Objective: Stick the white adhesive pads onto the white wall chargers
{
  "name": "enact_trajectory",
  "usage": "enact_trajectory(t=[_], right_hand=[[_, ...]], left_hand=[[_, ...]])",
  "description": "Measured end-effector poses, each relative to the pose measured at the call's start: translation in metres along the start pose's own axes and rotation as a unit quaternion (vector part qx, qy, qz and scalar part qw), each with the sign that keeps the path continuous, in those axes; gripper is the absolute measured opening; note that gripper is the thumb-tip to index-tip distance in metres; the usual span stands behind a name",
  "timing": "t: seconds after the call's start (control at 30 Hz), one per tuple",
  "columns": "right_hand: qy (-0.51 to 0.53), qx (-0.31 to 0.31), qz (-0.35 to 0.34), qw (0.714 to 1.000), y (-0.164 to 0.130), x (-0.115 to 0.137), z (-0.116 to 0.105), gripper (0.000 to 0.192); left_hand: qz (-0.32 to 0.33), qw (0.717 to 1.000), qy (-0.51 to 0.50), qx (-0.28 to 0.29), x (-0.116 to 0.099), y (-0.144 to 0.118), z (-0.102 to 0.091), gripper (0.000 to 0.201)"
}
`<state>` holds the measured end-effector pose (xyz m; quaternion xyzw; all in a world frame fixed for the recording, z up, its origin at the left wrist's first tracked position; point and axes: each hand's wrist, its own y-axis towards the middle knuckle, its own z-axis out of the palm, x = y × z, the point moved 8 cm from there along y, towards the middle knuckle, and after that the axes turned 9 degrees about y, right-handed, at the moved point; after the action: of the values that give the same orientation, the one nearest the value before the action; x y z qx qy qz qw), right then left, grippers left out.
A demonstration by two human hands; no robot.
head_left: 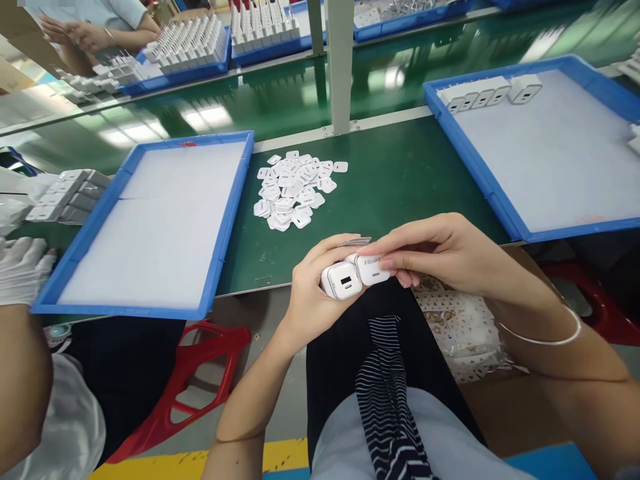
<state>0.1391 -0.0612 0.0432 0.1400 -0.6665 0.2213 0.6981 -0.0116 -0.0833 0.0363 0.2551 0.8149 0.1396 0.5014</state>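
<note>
Over my lap, my left hand (pixel 313 280) is closed around two white charger housings lying side by side. The left charger (pixel 344 281) faces me with a dark port and a smaller slot in its end. On the end of the other one sits a white cover plate (pixel 371 269) with grey lettering and a small slot. My right hand (pixel 440 257) pinches that plate between thumb and fingers, against the housing. A few thin plates (pixel 357 241) stick out between the fingers of my left hand. How far the plate is seated cannot be seen.
On the green bench (pixel 390 180) lies a heap of loose white plates (pixel 295 187). Left of it is a blue tray (pixel 210 247); at right, another blue tray (pixel 480 167) holds several chargers (pixel 483 97). A co-worker's gloved hand (pixel 23 267) rests at far left. A white post (pixel 340 67) stands behind.
</note>
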Motion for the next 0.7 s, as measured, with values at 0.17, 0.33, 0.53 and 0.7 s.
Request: enact_trajectory(t=[0.17,0.33,0.53,0.7], right_hand=[[-0.008,0.013,0.004,1.0,0.0008,0.0013,0.0008,0.016],[-0.012,0.016,0.004,1.0,0.001,0.0023,0.0006,0.016],[-0.013,0.028,0.014,0.999,0.0012,0.0023,0.0016,0.016],[-0.005,0.041,0.025,0.999,0.0017,0.0007,0.0027,0.016]], left_hand=[[0.001,1.0,-0.016,0.001,-0.0001,-0.0005,0.0017,0.038],[0.002,1.0,-0.01,0.008,-0.0004,-0.0015,0.0029,0.036],[0.006,1.0,-0.006,0.018,-0.0017,-0.0028,0.004,0.036],[0.01,1.0,-0.011,0.021,-0.0017,-0.0035,0.0045,0.037]])
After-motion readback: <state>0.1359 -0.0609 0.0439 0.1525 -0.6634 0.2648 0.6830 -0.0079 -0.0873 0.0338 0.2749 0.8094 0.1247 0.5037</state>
